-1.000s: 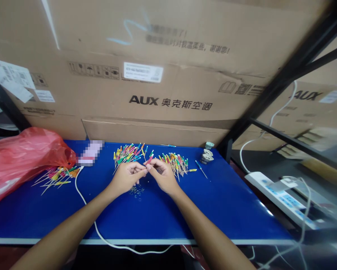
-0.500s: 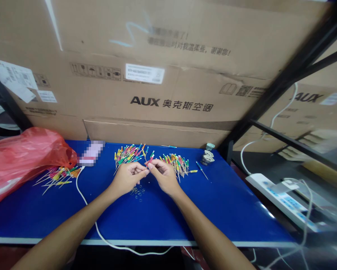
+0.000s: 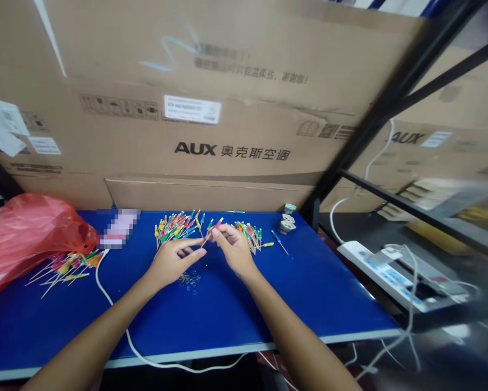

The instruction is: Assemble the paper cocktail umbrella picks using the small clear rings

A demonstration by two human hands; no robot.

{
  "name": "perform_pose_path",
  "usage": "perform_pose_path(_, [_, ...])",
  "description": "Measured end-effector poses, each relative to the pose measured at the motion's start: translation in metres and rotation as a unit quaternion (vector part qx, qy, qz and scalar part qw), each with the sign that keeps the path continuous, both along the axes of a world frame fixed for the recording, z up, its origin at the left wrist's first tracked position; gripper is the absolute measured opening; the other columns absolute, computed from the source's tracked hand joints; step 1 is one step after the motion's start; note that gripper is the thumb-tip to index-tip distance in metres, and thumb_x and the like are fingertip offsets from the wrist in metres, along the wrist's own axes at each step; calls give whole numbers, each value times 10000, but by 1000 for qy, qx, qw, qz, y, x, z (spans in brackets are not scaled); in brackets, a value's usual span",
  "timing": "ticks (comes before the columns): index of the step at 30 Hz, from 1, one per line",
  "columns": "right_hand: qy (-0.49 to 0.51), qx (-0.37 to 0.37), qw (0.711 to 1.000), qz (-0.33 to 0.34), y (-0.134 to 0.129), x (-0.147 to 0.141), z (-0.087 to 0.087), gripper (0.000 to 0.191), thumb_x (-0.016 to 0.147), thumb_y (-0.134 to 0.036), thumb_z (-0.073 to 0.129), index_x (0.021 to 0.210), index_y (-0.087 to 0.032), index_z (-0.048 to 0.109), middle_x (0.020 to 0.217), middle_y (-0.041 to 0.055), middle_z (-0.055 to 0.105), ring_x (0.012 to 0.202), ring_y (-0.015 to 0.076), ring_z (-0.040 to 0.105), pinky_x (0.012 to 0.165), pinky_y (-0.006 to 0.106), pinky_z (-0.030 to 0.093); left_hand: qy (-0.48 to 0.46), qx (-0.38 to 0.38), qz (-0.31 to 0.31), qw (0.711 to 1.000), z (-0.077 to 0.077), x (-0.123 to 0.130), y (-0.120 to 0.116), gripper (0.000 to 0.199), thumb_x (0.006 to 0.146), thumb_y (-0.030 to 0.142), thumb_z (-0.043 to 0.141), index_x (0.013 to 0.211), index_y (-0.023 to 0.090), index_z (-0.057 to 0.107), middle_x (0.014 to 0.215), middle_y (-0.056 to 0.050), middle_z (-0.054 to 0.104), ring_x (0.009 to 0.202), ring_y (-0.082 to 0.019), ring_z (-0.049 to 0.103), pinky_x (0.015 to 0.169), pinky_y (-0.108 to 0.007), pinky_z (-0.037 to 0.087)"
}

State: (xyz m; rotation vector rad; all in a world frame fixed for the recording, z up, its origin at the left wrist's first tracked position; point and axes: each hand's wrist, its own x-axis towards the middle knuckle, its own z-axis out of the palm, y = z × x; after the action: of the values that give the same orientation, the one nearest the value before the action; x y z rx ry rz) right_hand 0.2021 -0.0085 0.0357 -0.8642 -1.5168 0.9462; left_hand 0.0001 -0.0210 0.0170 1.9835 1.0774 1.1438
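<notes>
My right hand (image 3: 233, 247) pinches a thin wooden stick with a red wrapped top (image 3: 218, 223) over the blue table (image 3: 235, 309). Beside it on the left, my left hand (image 3: 172, 260) has its fingers apart, its fingertips near the stick's lower end; whether they touch it is unclear. Behind my left hand lies a pile of sticks with coloured tops (image 3: 172, 225). A second pile (image 3: 252, 233) lies just beyond my right hand. Small rings (image 3: 190, 279) are scattered beside my left hand.
A red plastic bag (image 3: 40, 228) sits at the left with more coloured sticks (image 3: 67, 266) by it. A white cable (image 3: 127, 339) crosses the table. Small stacked containers (image 3: 287, 222) and a blue-topped stick (image 3: 279, 241) are at the right. A large carton (image 3: 227, 184) stands behind.
The view has shifted, so the scene sits further left. My left hand's fingers have parted from my right hand's, and more of the stick shows between them.
</notes>
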Motion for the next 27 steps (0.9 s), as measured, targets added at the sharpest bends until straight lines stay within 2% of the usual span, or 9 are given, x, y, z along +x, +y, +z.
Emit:
perform_pose_path(2, [18, -3, 997, -76, 7, 14, 2, 322, 919, -499, 626, 991, -194, 701, 843, 62, 738, 711, 179, 662, 651, 297, 526, 68, 48, 17, 996, -4, -6, 8, 351, 940, 414, 616, 1225, 244, 730, 1134, -91, 769, 956, -239, 730, 787, -375, 598])
perform_pose_path(4, [4, 17, 983, -180, 15, 34, 3, 371, 913, -506, 619, 1065, -178, 705, 805, 58, 727, 656, 177, 636, 619, 300, 510, 162, 103, 45, 980, -10, -12, 16, 364, 921, 435, 634, 1228, 263, 729, 1248, -88, 724, 1166, -289, 650, 990, -482, 514])
perform_pose_path(6, [-69, 62, 955, -280, 22, 57, 4, 371, 898, -480, 632, 1077, -169, 727, 803, 61, 723, 689, 196, 635, 656, 321, 507, 239, 129, 76, 959, -17, -17, 22, 358, 908, 439, 645, 1211, 275, 739, 1293, -89, 697, 1237, -323, 593, 1064, -545, 433])
perform_pose_path(8, [-189, 96, 918, -334, 26, 77, 4, 339, 907, -428, 611, 1086, -173, 745, 818, 72, 727, 752, 224, 640, 724, 351, 497, 287, 136, 95, 943, -23, -20, 25, 340, 913, 434, 633, 1196, 280, 745, 1312, -89, 683, 1257, -340, 565, 1081, -567, 394])
perform_pose_path(12, [-389, 111, 855, -324, 30, 91, -1, 270, 905, -293, 586, 1088, -184, 750, 857, 95, 733, 839, 260, 627, 802, 372, 453, 332, 145, 104, 926, -29, -22, 24, 326, 901, 429, 640, 1165, 276, 755, 1300, -100, 681, 1249, -363, 551, 1074, -572, 374])
perform_pose_path(15, [-462, 102, 830, -294, 31, 86, -7, 226, 889, -238, 599, 1048, -198, 754, 912, 108, 738, 839, 263, 603, 780, 362, 428, 335, 149, 114, 923, -28, -22, 24, 315, 900, 425, 638, 1144, 266, 760, 1261, -106, 695, 1220, -363, 561, 1048, -554, 388])
perform_pose_path(19, [-493, 87, 821, -275, 30, 82, -10, 206, 870, -202, 605, 1012, -210, 753, 901, 98, 725, 815, 255, 575, 751, 350, 405, 348, 151, 126, 917, -23, -26, 26, 244, 911, 334, 624, 1097, 261, 765, 1172, -103, 727, 1144, -349, 600, 973, -514, 417])
perform_pose_path(23, [-490, 92, 819, -285, 30, 82, -8, 198, 903, -305, 597, 985, -214, 752, 851, 91, 696, 783, 243, 556, 727, 347, 384, 358, 147, 149, 910, -20, -32, 28, 211, 907, 261, 609, 1053, 266, 761, 1076, -102, 758, 1083, -341, 629, 893, -474, 432])
perform_pose_path(27, [-464, 117, 826, -298, 27, 80, -1, 258, 948, -360, 543, 932, -201, 746, 844, 103, 685, 799, 248, 554, 751, 360, 387, 342, 144, 155, 916, -20, -36, 29, 203, 905, 206, 589, 993, 266, 762, 1011, -90, 779, 1039, -319, 652, 857, -433, 443])
